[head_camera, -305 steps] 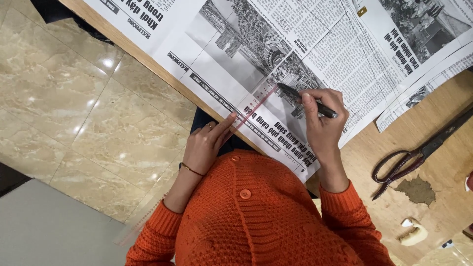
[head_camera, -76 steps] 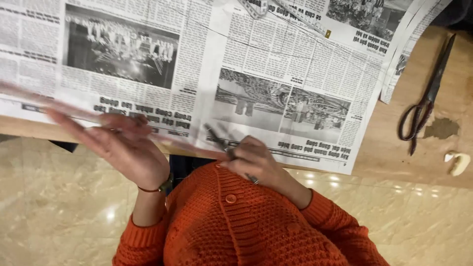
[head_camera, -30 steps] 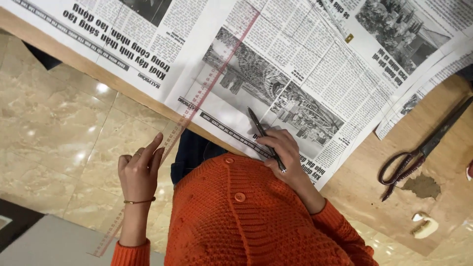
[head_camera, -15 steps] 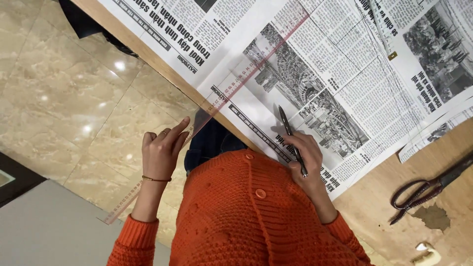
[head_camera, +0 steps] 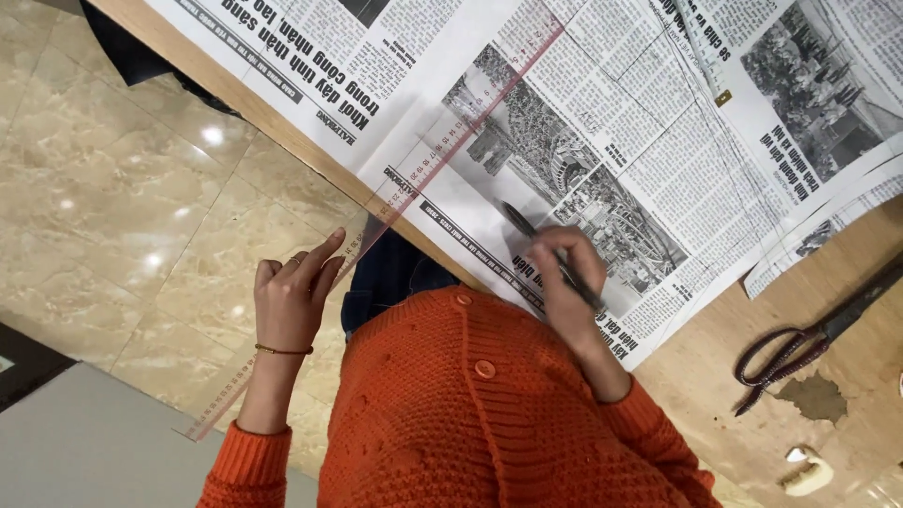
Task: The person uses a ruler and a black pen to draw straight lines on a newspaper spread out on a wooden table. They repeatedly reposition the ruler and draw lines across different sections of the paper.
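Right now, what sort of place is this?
Probably a home or small workshop craft table: newspaper sheets cover a worn wooden table over a marble-tiled floor, with a long ruler and scissors at hand.

Home craft corner: marble floor (head_camera: 141,188), newspaper-covered wooden table (head_camera: 715,376), scissors (head_camera: 809,339).

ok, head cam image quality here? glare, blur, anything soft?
Head view: ceiling-light glare spots on the polished floor tiles; newspaper evenly lit, print sharp; slight motion softness on the right hand and pen; left hand and clear ruler crisp; scissors a bit dim.
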